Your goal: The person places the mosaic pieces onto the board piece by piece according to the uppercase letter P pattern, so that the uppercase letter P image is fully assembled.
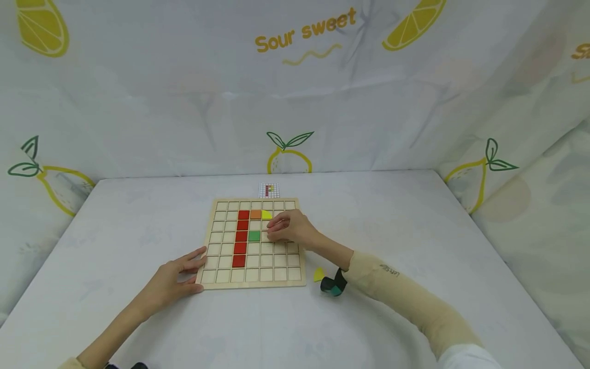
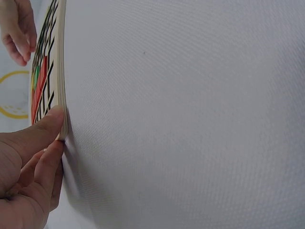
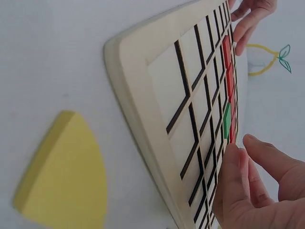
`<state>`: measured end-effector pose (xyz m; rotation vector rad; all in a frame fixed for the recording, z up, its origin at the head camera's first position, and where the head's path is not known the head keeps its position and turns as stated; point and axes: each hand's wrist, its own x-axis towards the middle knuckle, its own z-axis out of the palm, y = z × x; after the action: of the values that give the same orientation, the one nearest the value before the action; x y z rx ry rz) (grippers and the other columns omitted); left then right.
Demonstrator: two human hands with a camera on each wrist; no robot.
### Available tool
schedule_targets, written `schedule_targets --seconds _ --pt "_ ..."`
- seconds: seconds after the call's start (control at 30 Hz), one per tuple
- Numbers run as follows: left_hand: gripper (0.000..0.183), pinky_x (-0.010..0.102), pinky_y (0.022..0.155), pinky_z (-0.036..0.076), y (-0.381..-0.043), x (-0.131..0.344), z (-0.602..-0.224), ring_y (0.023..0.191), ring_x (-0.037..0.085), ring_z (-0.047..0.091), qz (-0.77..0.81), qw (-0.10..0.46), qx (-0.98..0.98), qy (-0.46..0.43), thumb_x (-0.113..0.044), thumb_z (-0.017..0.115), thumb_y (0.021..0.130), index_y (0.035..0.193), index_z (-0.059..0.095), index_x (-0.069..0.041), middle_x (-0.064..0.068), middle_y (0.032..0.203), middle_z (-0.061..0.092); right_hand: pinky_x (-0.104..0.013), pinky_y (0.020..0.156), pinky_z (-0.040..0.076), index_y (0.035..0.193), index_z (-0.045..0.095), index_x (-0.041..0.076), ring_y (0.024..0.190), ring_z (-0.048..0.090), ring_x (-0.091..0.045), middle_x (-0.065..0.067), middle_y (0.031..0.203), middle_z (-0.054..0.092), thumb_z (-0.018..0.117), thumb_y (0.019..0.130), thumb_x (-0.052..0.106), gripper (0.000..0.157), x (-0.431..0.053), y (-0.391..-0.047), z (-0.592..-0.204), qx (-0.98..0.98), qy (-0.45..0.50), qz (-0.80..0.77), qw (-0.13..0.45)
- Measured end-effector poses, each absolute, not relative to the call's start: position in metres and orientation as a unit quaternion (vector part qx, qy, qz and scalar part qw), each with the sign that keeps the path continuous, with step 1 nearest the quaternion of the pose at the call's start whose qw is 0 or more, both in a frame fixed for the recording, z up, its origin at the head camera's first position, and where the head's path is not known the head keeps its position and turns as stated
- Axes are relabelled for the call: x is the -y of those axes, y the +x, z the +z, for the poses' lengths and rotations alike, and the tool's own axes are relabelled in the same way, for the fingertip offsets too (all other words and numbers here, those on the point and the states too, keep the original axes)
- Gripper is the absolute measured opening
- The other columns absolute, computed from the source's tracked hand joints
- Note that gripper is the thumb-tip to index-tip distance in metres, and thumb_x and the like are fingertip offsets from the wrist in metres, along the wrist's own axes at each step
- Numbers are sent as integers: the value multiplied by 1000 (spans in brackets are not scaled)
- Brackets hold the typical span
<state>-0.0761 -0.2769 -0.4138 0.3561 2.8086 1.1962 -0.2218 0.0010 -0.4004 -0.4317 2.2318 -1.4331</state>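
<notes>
A square wooden grid board lies on the table. Red square tiles form a column on it, with an orange square tile and a yellow quarter-round tile beside the top one. A green square tile sits right of the column's middle. My left hand holds the board's near left corner, thumb at the front edge and fingers along the left side. Over the right half hovers my right hand; thumb and forefinger are apart with nothing visible between them in the right wrist view.
Off the board's near right corner lies a loose yellow quarter-round tile. Beside it, a black and teal device hangs at the right wrist. A small printed card with a coloured grid lies behind the board, before a lemon-print cloth.
</notes>
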Motion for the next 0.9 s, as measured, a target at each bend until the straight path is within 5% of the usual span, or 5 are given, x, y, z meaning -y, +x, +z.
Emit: schedule_targets --seconds 0.27,0.9 --pt "62 20 75 54 -76 277 -414 109 30 61 386 36 -915 113 -7 80 74 128 54 11 18 145 42 -34 81 56 114 61 -10 83 67 -14 -17 100 69 70 84 -3 33 -35 -220 -390 -758 -97 -588 265" --pt "61 19 76 54 -77 277 -413 111 32 59 388 39 -914 111 -5 80 74 127 55 11 18 146 41 -30 85 55 123 59 -2 100 63 -17 -16 118 64 70 87 6 39 -118 -218 -398 -783 -89 -560 257"
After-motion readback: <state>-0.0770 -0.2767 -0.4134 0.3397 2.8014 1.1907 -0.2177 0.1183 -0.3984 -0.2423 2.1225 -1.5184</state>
